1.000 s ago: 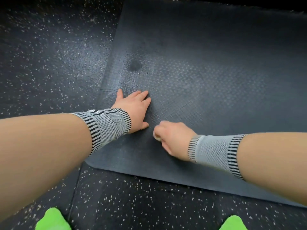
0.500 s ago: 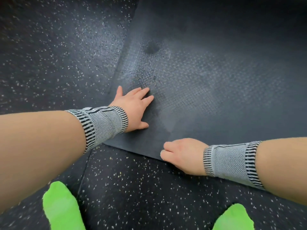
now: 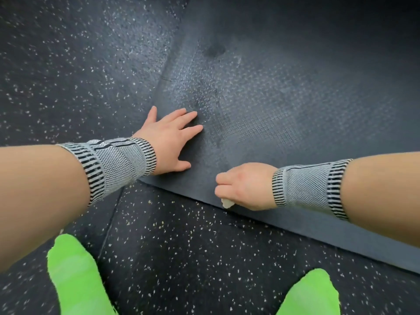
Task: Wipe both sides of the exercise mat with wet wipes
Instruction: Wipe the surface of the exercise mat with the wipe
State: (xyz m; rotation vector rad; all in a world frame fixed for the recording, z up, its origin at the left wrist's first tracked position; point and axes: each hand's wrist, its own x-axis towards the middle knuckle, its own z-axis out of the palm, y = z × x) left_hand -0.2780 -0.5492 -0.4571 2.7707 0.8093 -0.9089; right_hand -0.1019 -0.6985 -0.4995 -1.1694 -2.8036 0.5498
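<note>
The exercise mat (image 3: pixel 284 110) lies flat on the speckled rubber floor (image 3: pixel 79 64). The right hand (image 3: pixel 245 186) grips a balled wet wipe (image 3: pixel 227 203) at the mat's near edge; the left hand (image 3: pixel 170 142) presses flat, fingers spread, by the near-left corner. The wipe could run off onto the gritty floor and carry dirt onto the mat. Green-socked feet (image 3: pixel 75 273) stand close by.

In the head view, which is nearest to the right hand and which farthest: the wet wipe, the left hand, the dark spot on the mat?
1. Wet wipe: held in the right hand, at the mat's near edge.
2. Left hand: to the left, flat on the mat.
3. Dark spot: far up the mat.
</note>
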